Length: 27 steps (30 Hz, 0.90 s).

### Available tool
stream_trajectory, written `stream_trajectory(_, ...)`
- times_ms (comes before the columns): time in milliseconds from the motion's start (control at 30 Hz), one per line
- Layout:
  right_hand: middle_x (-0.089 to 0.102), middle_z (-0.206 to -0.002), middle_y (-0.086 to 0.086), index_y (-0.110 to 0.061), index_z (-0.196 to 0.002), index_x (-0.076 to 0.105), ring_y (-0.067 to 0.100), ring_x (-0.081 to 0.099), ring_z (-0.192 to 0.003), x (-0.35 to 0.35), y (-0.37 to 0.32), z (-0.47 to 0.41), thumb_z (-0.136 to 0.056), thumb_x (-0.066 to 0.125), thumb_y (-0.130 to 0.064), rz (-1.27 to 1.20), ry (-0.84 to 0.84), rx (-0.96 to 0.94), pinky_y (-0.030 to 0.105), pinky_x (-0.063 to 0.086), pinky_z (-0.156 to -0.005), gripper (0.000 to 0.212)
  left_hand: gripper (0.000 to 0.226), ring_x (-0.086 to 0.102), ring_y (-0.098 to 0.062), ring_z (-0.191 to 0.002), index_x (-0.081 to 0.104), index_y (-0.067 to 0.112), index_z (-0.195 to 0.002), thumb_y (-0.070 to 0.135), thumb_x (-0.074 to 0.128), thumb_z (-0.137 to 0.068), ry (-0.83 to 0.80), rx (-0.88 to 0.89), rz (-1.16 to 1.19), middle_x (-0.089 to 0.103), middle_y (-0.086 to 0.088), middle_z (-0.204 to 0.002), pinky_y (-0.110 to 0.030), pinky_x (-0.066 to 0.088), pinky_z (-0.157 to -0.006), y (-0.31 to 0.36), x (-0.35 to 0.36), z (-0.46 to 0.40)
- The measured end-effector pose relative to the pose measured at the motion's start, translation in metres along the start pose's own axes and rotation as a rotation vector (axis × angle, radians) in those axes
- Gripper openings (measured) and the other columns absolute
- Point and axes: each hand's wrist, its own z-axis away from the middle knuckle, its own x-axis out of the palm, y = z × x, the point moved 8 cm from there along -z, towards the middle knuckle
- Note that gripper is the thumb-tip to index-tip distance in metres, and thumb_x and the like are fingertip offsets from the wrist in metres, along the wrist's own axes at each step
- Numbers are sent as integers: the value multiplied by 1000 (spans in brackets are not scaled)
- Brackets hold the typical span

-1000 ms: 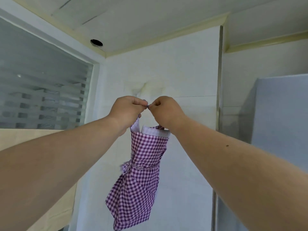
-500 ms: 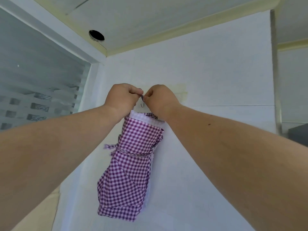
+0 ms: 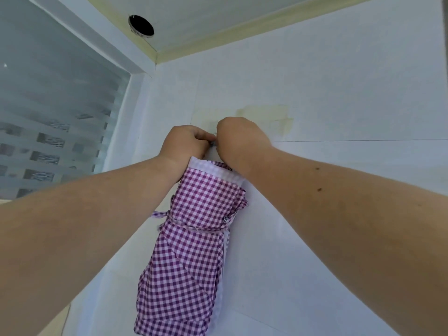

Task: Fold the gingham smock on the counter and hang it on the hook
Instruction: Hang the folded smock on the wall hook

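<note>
Pinching something hidden at the white tiled wall (image 3: 339,93), both hands' grips top the tied, folded gingham smock (image 3: 191,251).

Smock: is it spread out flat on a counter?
No, the folded smock hangs against the wall, held up by both hands.

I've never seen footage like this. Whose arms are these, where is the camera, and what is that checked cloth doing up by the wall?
No machine here: a person wears a wide-angle camera on the head, so you see their own two arms reaching forward and up. The left hand and right hand meet at a white tiled wall, fingers curled and pinching something small at the top of a folded purple-and-white gingham smock. The smock hangs below the hands, tied round its middle with its own strap. The hook is mostly hidden between the fingers. A frosted window is on the left.
</note>
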Motion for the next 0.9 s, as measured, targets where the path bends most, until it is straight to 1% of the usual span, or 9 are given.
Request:
stream_trajectory(167, 46, -73, 0, -15, -76, 48, 25, 54, -83, 6, 0, 11, -99, 62, -15, -6, -62, 9, 34, 42, -72, 27, 33, 72, -14, -112, 79, 20, -125, 10, 62, -99, -82, -79, 143, 76, 2, -128, -30, 55, -104, -19, 8, 13)
stream_trajectory(300, 52, -80, -1, -16, -89, 53, 22, 56, -83, 8, 4, 25, -99, 62, -18, -77, -78, -3, 34, 42, -71, 13, 29, 74, -16, -107, 76, 22, -125, 36, 59, -106, -210, -221, 438, 77, -1, -123, -31, 58, -94, -31, 11, 41)
stream_trajectory(400, 66, -97, 2, -16, -105, 61, 20, 58, -84, 8, 6, 33, -99, 60, -15, -88, -36, -37, 31, 42, -69, 6, 62, 73, -23, -108, 74, 25, -122, 69, 34, -105, -260, -340, 546, 78, -3, -116, -41, 54, -97, -45, 9, 78)
stream_trajectory(467, 66, -103, 4, -13, -114, 61, 20, 56, -85, 7, 6, 38, -102, 56, -12, -91, -42, -59, 30, 42, -70, 14, 64, 76, -20, -104, 70, 30, -127, 78, 42, -95, -345, -294, 489, 79, 2, -114, -42, 57, -96, -50, 12, 103)
stream_trajectory(567, 64, -101, 6, -12, -118, 57, 24, 59, -85, 1, 4, 43, -102, 54, -10, -80, -3, -79, 33, 47, -69, 17, 52, 77, -12, -103, 62, 33, -133, 58, 73, -89, -324, -237, 439, 78, 6, -119, -36, 63, -92, -68, 11, 124)
stream_trajectory(667, 64, -99, 5, -14, -109, 57, 24, 60, -81, 0, 2, 44, -101, 52, -11, -8, -10, -31, 33, 47, -66, 11, 35, 78, -16, -103, 64, 28, -131, 37, 74, -98, -227, -325, 584, 79, 1, -119, -38, 63, -91, -91, 7, 123)
stream_trajectory(733, 63, -90, 6, -14, -85, 55, 19, 54, -69, 1, 2, 48, -100, 49, -14, -4, -82, 38, 29, 40, -57, 17, 33, 78, -22, -106, 65, 27, -133, 32, 72, -101, -220, -415, 733, 79, -2, -120, -44, 61, -95, -103, 10, 121)
stream_trajectory(833, 65, -83, 9, -13, -75, 52, 24, 64, -67, 16, -2, 54, -101, 49, -15, -328, -282, 180, 30, 55, -60, 26, 40, 77, -27, -109, 63, 26, -140, 35, 70, -102, -244, -527, 869, 78, -5, -123, -46, 60, -96, -116, 15, 121)
stream_trajectory(900, 68, -96, 11, -6, -94, 61, 27, 69, -77, 37, -14, 65, -106, 49, -24, -601, -459, 275, 38, 63, -74, 24, 46, 78, -25, -108, 60, 27, -142, 39, 72, -100, -267, -556, 868, 78, -5, -123, -43, 61, -90, -118, 19, 125)
